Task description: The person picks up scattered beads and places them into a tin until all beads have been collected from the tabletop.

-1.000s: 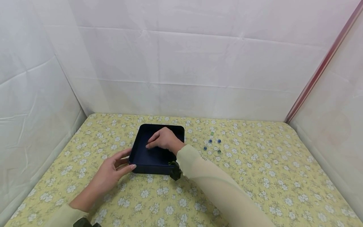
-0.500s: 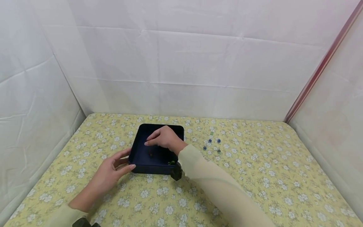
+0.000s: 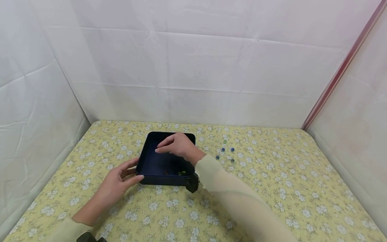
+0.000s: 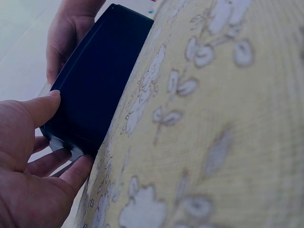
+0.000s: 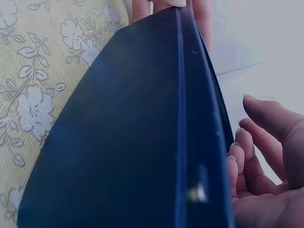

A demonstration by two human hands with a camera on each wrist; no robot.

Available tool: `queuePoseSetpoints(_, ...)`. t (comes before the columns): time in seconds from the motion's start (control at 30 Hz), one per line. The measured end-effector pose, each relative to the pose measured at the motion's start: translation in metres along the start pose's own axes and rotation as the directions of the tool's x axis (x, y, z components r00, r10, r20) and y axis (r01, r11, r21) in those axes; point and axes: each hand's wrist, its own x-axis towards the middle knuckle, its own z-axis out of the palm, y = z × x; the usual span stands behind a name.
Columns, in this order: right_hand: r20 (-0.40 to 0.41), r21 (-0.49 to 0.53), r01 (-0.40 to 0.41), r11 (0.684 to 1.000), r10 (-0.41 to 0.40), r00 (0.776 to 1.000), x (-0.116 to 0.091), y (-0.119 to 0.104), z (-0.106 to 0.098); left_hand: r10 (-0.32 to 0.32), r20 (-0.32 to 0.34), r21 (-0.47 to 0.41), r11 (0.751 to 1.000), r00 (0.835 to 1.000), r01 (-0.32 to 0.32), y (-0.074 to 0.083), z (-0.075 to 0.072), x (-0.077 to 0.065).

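Observation:
A shallow dark navy box (image 3: 163, 180) stands on the table, its open top facing up. My left hand (image 3: 116, 186) grips its near left corner, thumb on the front wall and fingers round the left side. Over the box's inside hovers my right hand (image 3: 178, 146), thumb and index finger apart in the right wrist view, with nothing showing between them; the other fingers curl loosely. Near the front wall inside lie a small orange marble (image 3: 166, 173) and green marbles (image 3: 181, 173). The right forearm covers part of the box's right side.
Right of the box, on the flowered tablecloth (image 3: 284, 188), several small pieces lie loose: blue marbles (image 3: 232, 149), a dark marble (image 3: 232, 160) and a green square piece (image 3: 225, 142). White sheeting (image 3: 196, 67) encloses the back and sides.
The orange marble has come into view inside the box and rolled to the front wall. My right hand has risen slightly, fingers parting. The left hand stays in place.

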Motion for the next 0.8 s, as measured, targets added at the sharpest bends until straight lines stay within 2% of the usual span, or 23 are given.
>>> queuePoseSetpoints(0.53,-0.045,0.064,0.116,0.991,-0.114,0.993,-0.024,0.013,-0.029,-0.003,0.004,0.001,1.000,1.000,0.003,0.000,0.000,0.000)
queuePoseSetpoints(0.8,-0.084,0.126,0.143,0.982,-0.133,0.988,-0.039,0.025,-0.045,-0.003,0.007,0.006,1.000,1.000,0.003,-0.001,0.000,0.000)
